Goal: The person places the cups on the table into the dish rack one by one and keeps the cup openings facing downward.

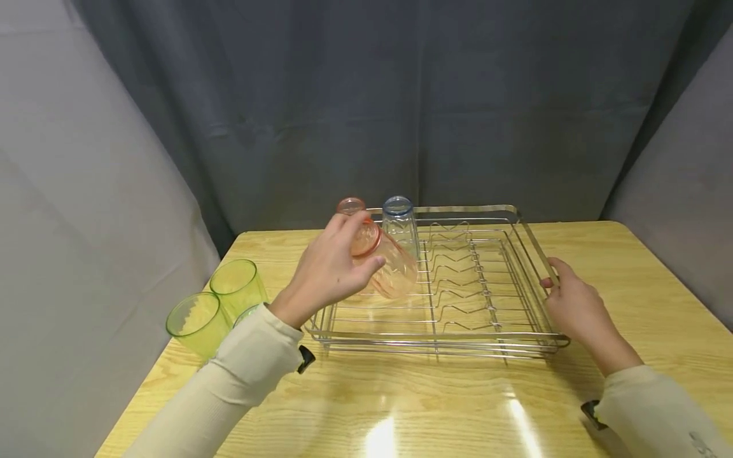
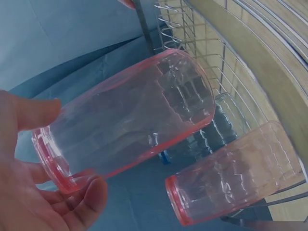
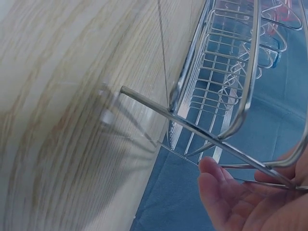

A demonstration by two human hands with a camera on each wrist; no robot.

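Note:
My left hand (image 1: pixel 329 264) holds a pink drinking glass (image 1: pixel 395 270) by its narrow, red-edged end. The glass leans over the left part of a wire dish rack (image 1: pixel 436 334), its wider end pointing down and to the right. Behind it, another pink glass (image 2: pixel 236 178) and a clear glass with a blue-ringed top (image 1: pixel 401 230) stand in the rack, narrow ends up. My right hand (image 1: pixel 578 308) grips the rack's right end rail, fingers curled around the metal in the right wrist view.
Several green glasses (image 1: pixel 197 324) stand on the wooden table (image 1: pixel 355 394) left of the rack, partly behind my left sleeve. Bent wire dividers (image 1: pixel 458 280) run along the rack's middle and right. A dark curtain (image 1: pixel 366 114) hangs behind the table.

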